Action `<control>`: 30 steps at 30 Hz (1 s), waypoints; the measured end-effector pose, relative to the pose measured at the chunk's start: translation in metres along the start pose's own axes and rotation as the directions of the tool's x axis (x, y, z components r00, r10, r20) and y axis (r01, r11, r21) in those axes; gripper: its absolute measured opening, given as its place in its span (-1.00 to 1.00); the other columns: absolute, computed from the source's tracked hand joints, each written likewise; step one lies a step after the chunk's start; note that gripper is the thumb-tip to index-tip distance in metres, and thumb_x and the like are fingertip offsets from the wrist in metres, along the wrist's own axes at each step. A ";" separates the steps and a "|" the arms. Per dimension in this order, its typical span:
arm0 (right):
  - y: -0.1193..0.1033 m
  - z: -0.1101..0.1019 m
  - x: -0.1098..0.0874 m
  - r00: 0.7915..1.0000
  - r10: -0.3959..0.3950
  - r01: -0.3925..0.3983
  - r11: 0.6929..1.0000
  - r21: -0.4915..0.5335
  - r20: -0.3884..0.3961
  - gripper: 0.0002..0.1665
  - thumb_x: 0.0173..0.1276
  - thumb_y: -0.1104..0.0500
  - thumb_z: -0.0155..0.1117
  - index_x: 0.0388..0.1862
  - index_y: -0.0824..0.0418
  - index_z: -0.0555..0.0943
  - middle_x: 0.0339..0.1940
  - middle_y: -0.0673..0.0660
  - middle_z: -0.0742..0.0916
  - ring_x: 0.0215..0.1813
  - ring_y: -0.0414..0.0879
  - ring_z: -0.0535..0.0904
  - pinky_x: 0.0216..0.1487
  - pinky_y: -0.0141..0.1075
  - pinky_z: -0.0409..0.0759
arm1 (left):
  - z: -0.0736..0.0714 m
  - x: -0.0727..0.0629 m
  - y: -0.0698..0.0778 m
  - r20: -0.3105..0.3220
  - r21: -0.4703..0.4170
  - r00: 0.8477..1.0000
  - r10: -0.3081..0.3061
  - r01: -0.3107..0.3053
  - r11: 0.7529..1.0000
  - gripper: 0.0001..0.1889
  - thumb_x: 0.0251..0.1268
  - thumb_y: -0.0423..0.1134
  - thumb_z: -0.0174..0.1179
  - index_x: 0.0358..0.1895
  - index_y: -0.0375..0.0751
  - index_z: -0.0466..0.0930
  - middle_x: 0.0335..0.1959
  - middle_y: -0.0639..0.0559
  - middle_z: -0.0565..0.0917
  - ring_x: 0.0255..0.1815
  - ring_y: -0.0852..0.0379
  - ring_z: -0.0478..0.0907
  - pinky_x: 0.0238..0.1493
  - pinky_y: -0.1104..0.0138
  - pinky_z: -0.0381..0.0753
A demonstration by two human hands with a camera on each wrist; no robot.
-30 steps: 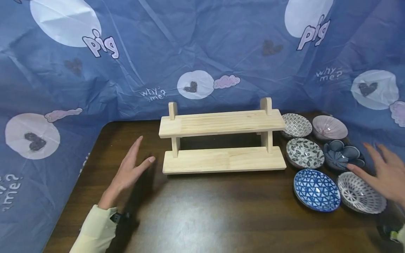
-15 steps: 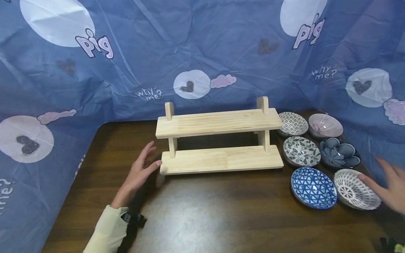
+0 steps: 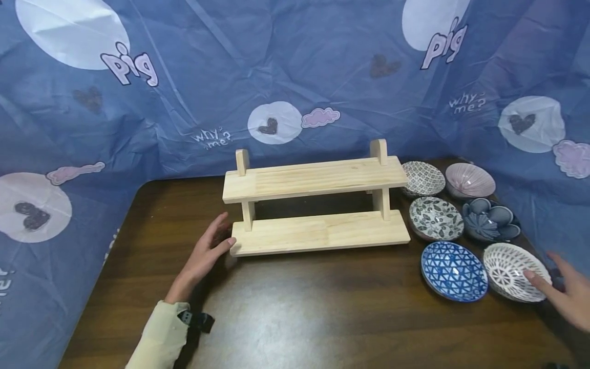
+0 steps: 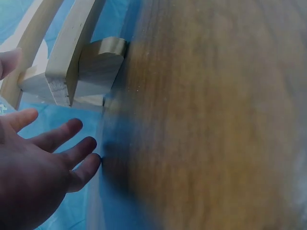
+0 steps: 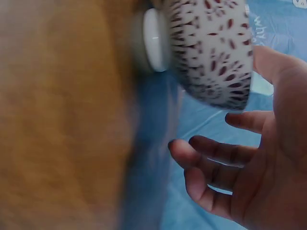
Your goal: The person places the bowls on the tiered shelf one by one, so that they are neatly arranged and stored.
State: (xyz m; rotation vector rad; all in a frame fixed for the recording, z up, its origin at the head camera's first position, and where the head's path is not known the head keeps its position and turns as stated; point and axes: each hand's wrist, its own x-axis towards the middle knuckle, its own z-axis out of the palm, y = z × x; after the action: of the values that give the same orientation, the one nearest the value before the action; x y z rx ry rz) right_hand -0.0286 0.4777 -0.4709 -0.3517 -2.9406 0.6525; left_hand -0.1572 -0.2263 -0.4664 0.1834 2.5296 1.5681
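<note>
A two-tier wooden shelf (image 3: 318,177) stands on the brown table. By the left end of its lower board is my left hand (image 3: 207,256), fingers spread and thumb tip right at the board's edge. In the left wrist view, that hand (image 4: 48,163) holds nothing. At the far right, my right hand (image 3: 567,292) is beside a grey-and-white patterned bowl (image 3: 516,271), its thumb overlapping the rim. The right wrist view shows the bowl's patterned outside (image 5: 211,52) and foot, with the loosely bent fingers (image 5: 216,153) apart from its wall.
Left of that bowl sits a blue-and-white bowl (image 3: 454,271). Behind are a leaf-patterned bowl (image 3: 435,219), a dark blue petal-shaped bowl (image 3: 490,220), a lattice-patterned bowl (image 3: 422,178) and a pinkish bowl (image 3: 470,180). A blue printed cloth (image 3: 295,66) hangs behind the table (image 3: 295,318).
My left hand has moved right to the shelf's lower left end. My right hand has come down and nearer to the grey-and-white bowl. The head view has shifted slightly.
</note>
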 end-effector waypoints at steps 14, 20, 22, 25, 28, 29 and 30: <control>0.010 0.013 -0.015 0.997 0.020 -0.036 0.976 0.216 0.074 -0.17 0.55 0.01 0.02 0.55 0.45 0.00 -0.44 -0.48 0.40 -0.51 -0.45 0.40 -0.55 -0.34 0.40 | 0.002 0.003 -0.016 0.071 -0.035 0.997 0.031 -0.029 0.999 -0.27 0.47 -0.16 0.13 0.61 -0.07 0.02 0.52 -0.32 0.27 0.46 -0.26 0.29 0.31 0.02 0.35; 0.008 0.017 -0.020 0.997 0.029 -0.046 0.964 0.260 0.071 -0.20 0.56 0.02 0.00 0.62 -0.32 -0.10 -0.50 -0.49 0.43 -0.54 -0.40 0.43 -0.59 -0.30 0.43 | 0.004 0.003 -0.022 0.075 -0.085 0.996 0.042 -0.036 0.996 -0.26 0.45 -0.20 0.17 0.60 -0.05 0.04 0.46 -0.31 0.37 0.40 -0.15 0.33 0.16 0.42 0.42; 0.007 0.018 -0.020 0.998 0.029 -0.046 0.959 0.280 0.064 -0.23 0.56 0.04 0.00 0.52 -0.51 -0.08 -0.52 -0.45 0.45 -0.55 -0.38 0.44 -0.61 -0.29 0.42 | 0.005 0.003 -0.024 0.072 -0.088 0.996 0.054 -0.048 0.995 -0.27 0.45 -0.22 0.17 0.60 -0.05 0.06 0.46 -0.30 0.37 0.38 -0.03 0.34 0.16 0.49 0.39; 0.005 0.020 -0.020 0.996 0.046 -0.070 0.940 0.334 0.080 -0.24 0.58 0.06 0.00 0.50 -0.55 -0.08 -0.53 -0.46 0.48 -0.57 -0.37 0.46 -0.62 -0.29 0.42 | 0.006 0.003 -0.025 0.065 -0.085 0.995 0.071 -0.065 0.994 -0.28 0.44 -0.24 0.18 0.59 -0.07 0.09 0.45 -0.29 0.38 0.33 0.19 0.36 0.19 0.52 0.34; 0.005 0.022 -0.020 0.991 0.063 -0.107 0.892 0.438 0.115 -0.24 0.60 0.11 -0.01 0.51 -0.52 -0.06 -0.50 -0.47 0.54 -0.57 -0.35 0.53 -0.65 -0.31 0.47 | 0.006 0.003 -0.025 0.069 -0.083 0.994 0.080 -0.074 0.994 -0.30 0.44 -0.24 0.17 0.58 -0.08 0.12 0.44 -0.29 0.39 0.26 0.35 0.36 0.19 0.51 0.33; 0.006 0.023 -0.021 0.989 0.066 -0.122 0.870 0.477 0.133 -0.24 0.60 0.12 -0.02 0.51 -0.51 -0.06 -0.48 -0.47 0.56 -0.57 -0.34 0.55 -0.66 -0.32 0.49 | 0.006 0.003 -0.026 0.070 -0.083 0.994 0.084 -0.078 0.994 -0.31 0.45 -0.25 0.17 0.57 -0.09 0.13 0.43 -0.29 0.40 0.24 0.36 0.36 0.19 0.51 0.34; 0.007 0.024 -0.020 0.987 0.065 -0.135 0.834 0.535 0.146 -0.25 0.61 0.15 -0.02 0.51 -0.50 -0.03 -0.47 -0.44 0.59 -0.57 -0.33 0.58 -0.66 -0.32 0.51 | 0.006 0.004 -0.026 0.073 -0.083 0.994 0.087 -0.081 0.993 -0.32 0.45 -0.25 0.17 0.57 -0.09 0.14 0.43 -0.29 0.40 0.23 0.37 0.36 0.18 0.51 0.34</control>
State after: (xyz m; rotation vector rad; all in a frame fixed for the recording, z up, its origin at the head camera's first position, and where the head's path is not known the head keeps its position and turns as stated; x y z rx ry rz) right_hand -0.0112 0.4692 -0.4970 -0.4130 -2.6823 1.5243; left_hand -0.1600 -0.2319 -0.4923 0.3367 2.4263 1.6556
